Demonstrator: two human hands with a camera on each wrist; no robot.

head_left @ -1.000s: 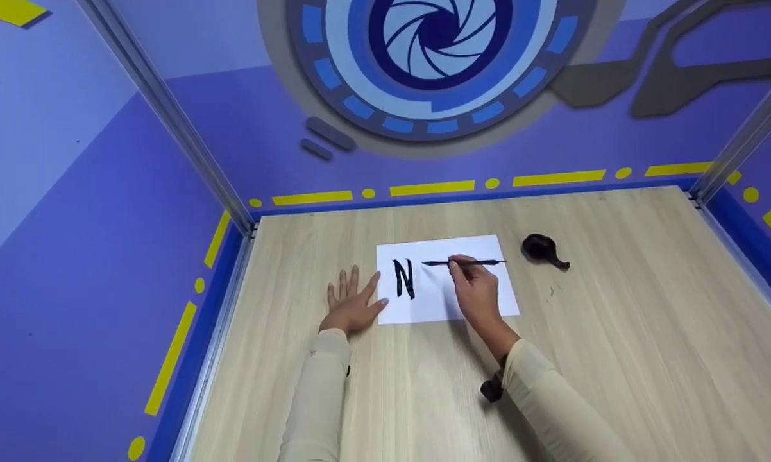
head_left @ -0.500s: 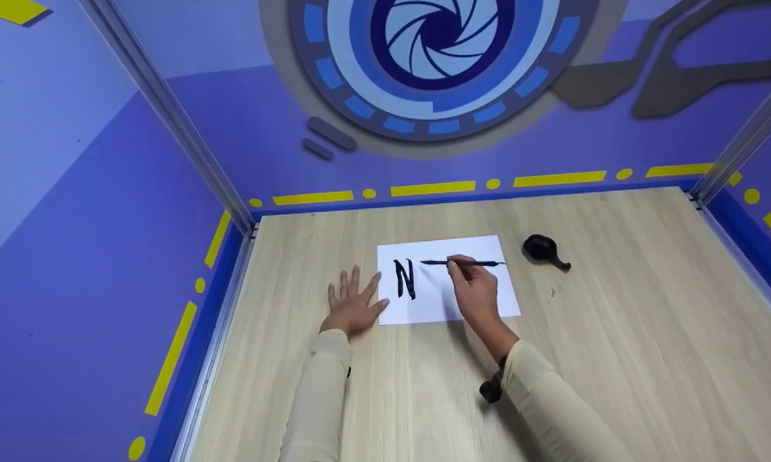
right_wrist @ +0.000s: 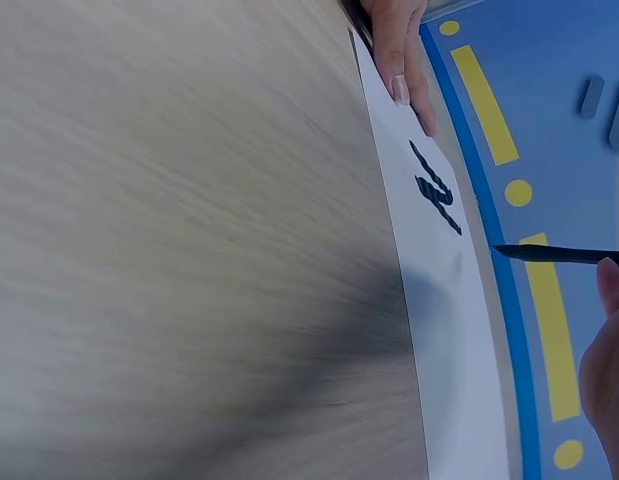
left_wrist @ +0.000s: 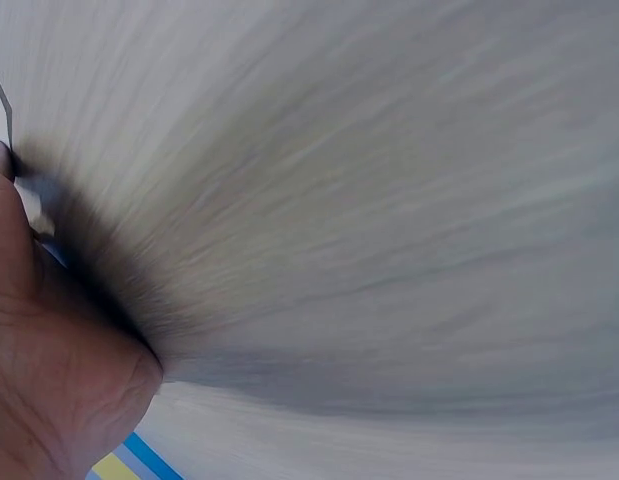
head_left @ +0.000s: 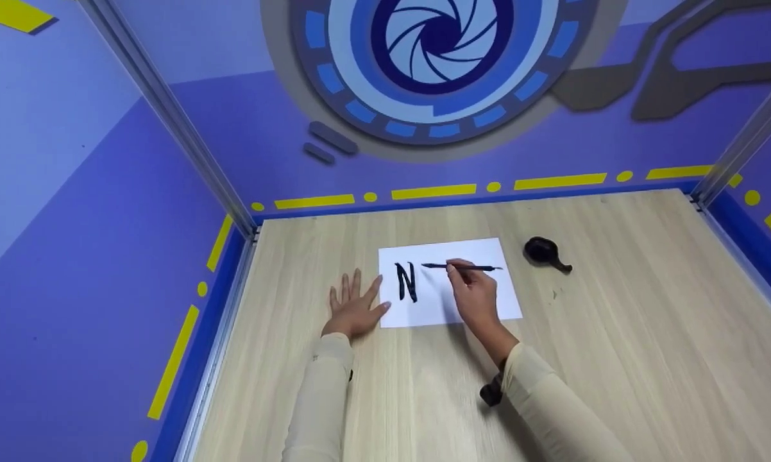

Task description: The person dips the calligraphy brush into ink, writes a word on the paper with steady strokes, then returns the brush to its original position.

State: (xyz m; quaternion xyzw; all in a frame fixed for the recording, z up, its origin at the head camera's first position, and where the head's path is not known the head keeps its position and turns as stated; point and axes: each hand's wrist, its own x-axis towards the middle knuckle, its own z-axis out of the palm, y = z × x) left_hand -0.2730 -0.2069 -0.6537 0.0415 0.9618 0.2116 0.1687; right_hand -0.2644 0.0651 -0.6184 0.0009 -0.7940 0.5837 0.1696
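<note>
A white sheet of paper lies on the wooden table, with a black letter N painted on its left part. My right hand pinches a dark writing brush above the sheet, its tip pointing left, to the right of the N. In the right wrist view the brush appears raised clear of the paper. My left hand lies flat with spread fingers, thumb and forefinger at the sheet's left edge. The left wrist view shows only part of that hand.
A small black dish with a spout-like handle stands right of the paper. Small dark marks spot the table below it. Purple panels wall the table at the back and both sides.
The head view has shifted very slightly. The brush's back end has dipped a little in my right hand; the left hand stays on the paper's edge and the N looks the same.
</note>
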